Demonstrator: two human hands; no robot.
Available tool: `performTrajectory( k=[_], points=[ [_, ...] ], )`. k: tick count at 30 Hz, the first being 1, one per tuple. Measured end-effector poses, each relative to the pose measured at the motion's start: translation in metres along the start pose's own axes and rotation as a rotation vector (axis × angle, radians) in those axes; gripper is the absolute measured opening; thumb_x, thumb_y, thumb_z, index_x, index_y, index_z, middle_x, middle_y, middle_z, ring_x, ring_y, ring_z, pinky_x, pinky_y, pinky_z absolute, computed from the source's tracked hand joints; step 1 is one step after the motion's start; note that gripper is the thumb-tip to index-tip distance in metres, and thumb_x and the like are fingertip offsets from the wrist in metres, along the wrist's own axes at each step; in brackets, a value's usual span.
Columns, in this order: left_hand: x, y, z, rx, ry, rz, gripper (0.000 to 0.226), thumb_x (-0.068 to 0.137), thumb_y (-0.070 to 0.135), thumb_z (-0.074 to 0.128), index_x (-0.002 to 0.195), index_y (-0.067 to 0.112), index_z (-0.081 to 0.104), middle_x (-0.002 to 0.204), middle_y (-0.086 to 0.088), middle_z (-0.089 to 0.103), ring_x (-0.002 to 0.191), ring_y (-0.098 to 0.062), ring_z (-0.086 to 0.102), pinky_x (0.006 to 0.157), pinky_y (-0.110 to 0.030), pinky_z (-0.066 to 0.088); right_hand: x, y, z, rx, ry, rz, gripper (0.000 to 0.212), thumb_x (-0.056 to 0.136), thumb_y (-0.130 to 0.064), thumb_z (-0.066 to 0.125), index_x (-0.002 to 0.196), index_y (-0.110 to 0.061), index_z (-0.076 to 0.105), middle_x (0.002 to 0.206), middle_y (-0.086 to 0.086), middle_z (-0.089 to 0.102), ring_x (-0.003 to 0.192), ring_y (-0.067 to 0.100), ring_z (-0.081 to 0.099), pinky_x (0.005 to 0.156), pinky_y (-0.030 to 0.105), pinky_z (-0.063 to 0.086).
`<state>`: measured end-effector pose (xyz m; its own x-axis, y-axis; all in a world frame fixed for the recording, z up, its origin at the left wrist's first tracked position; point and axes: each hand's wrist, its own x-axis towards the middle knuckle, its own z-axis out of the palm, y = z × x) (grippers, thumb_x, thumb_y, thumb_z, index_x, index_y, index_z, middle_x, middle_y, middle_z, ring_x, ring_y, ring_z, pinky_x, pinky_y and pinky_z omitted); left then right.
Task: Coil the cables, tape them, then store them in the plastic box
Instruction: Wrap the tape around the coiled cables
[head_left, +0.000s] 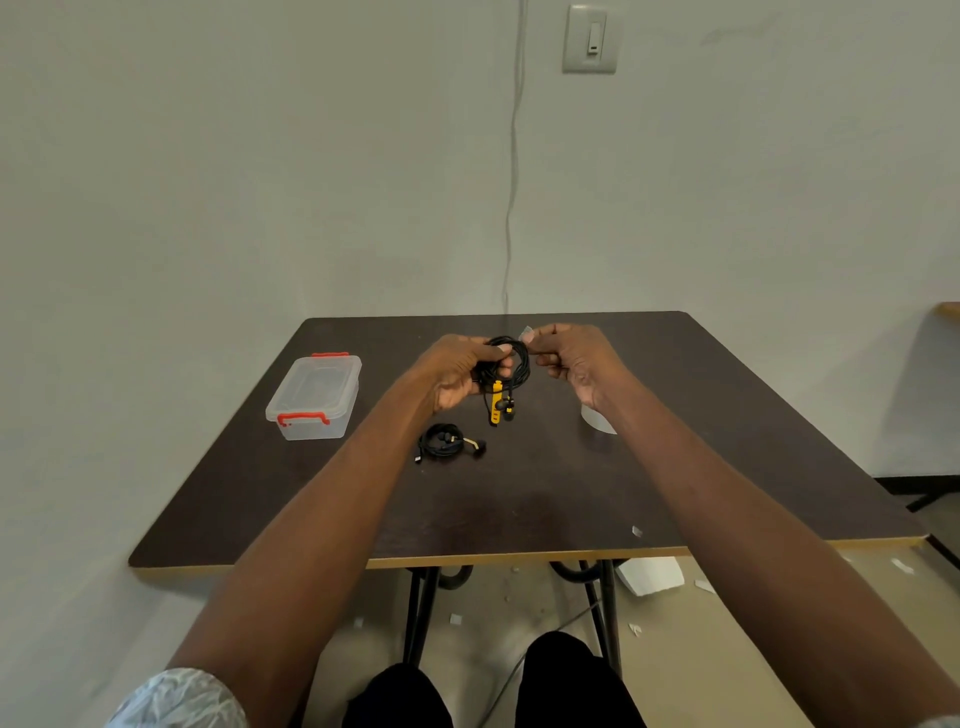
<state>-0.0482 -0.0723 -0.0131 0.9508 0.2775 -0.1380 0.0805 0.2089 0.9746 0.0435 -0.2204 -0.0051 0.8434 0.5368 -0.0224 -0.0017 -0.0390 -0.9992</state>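
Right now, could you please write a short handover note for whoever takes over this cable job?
Left hand grips the coiled black cable above the table. Right hand pinches a small piece of tape beside the coil. A second coiled cable lies on the table. The plastic box stands at left, lid on. Left to do: tape this coil, then store the cables.

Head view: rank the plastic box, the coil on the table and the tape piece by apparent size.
1. plastic box
2. coil on the table
3. tape piece, pinched by the right hand
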Motion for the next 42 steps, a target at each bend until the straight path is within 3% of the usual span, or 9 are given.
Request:
performTrajectory(
  k=[5, 14, 19, 21, 25, 32, 40, 42],
  points=[
    [-0.003, -0.001, -0.001, 0.0, -0.017, -0.007, 0.023, 0.089, -0.003, 0.061, 0.111, -0.002, 0.062, 0.077, -0.011, 0.067, 0.063, -0.015, 0.064, 0.06, -0.026, 0.056, 0.003, -0.001, 0.0, 0.088, 0.044, 0.057, 0.013, 0.082, 0.001, 0.068, 0.078, -0.011, 0.064, 0.069, 0.003, 0.063, 0.057, 0.009, 0.056, 0.054, 0.021, 0.042],
    [-0.002, 0.001, -0.003, -0.028, -0.048, 0.034, 0.028, 0.086, -0.001, 0.066, 0.112, -0.007, 0.058, 0.081, -0.013, 0.07, 0.067, -0.017, 0.066, 0.065, -0.027, 0.057, 0.004, 0.001, -0.003, -0.057, -0.083, 0.286, 0.013, 0.084, -0.005, 0.061, 0.072, -0.011, 0.059, 0.065, 0.001, 0.054, 0.055, 0.01, 0.047, 0.053, 0.023, 0.036],
    [0.0, 0.001, -0.003, 0.012, -0.031, -0.07, 0.011, 0.086, 0.001, 0.066, 0.097, -0.003, 0.065, 0.076, -0.009, 0.07, 0.063, -0.013, 0.066, 0.06, -0.025, 0.056, 0.0, 0.007, -0.004, 0.153, -0.202, 0.426, 0.019, 0.085, -0.006, 0.056, 0.067, -0.011, 0.055, 0.054, -0.002, 0.052, 0.052, 0.009, 0.042, 0.054, 0.024, 0.034],
    [0.0, 0.002, -0.003, 0.014, -0.025, -0.09, 0.011, 0.086, 0.001, 0.066, 0.096, -0.002, 0.066, 0.079, -0.009, 0.07, 0.067, -0.013, 0.067, 0.064, -0.026, 0.058, 0.0, 0.007, -0.004, 0.188, -0.231, 0.438, 0.02, 0.087, -0.008, 0.056, 0.068, -0.011, 0.055, 0.054, -0.002, 0.052, 0.052, 0.008, 0.042, 0.054, 0.023, 0.034],
    [0.002, 0.003, -0.004, 0.037, 0.015, -0.09, 0.013, 0.085, 0.001, 0.067, 0.098, -0.001, 0.066, 0.086, -0.011, 0.07, 0.078, -0.017, 0.065, 0.082, -0.031, 0.054, -0.001, 0.006, -0.003, 0.206, -0.254, 0.441, 0.016, 0.086, -0.011, 0.061, 0.07, -0.011, 0.059, 0.058, -0.002, 0.054, 0.051, 0.008, 0.045, 0.054, 0.022, 0.036],
    [-0.003, 0.004, -0.003, 0.064, 0.018, -0.105, 0.008, 0.087, 0.001, 0.064, 0.095, 0.001, 0.065, 0.08, -0.009, 0.067, 0.066, -0.013, 0.062, 0.068, -0.026, 0.054, 0.0, 0.005, -0.001, 0.163, -0.176, 0.402, 0.013, 0.083, -0.012, 0.068, 0.072, -0.011, 0.06, 0.06, -0.002, 0.054, 0.053, 0.008, 0.045, 0.054, 0.022, 0.035],
    [-0.004, 0.004, -0.003, 0.09, 0.029, -0.073, 0.006, 0.086, -0.003, 0.062, 0.092, -0.002, 0.064, 0.08, -0.011, 0.065, 0.069, -0.015, 0.061, 0.072, -0.027, 0.054, -0.001, 0.009, 0.002, 0.256, -0.137, 0.283, 0.005, 0.077, -0.008, 0.07, 0.079, -0.006, 0.066, 0.066, 0.002, 0.057, 0.056, 0.01, 0.047, 0.054, 0.023, 0.039],
    [-0.003, 0.004, -0.003, 0.094, 0.045, -0.076, 0.009, 0.085, -0.003, 0.062, 0.094, -0.002, 0.065, 0.083, -0.013, 0.066, 0.074, -0.018, 0.063, 0.08, -0.032, 0.054, -0.001, 0.01, 0.005, 0.259, -0.085, 0.218, 0.004, 0.079, -0.006, 0.069, 0.079, -0.005, 0.065, 0.067, 0.003, 0.056, 0.055, 0.01, 0.047, 0.051, 0.022, 0.04]
  ],
)
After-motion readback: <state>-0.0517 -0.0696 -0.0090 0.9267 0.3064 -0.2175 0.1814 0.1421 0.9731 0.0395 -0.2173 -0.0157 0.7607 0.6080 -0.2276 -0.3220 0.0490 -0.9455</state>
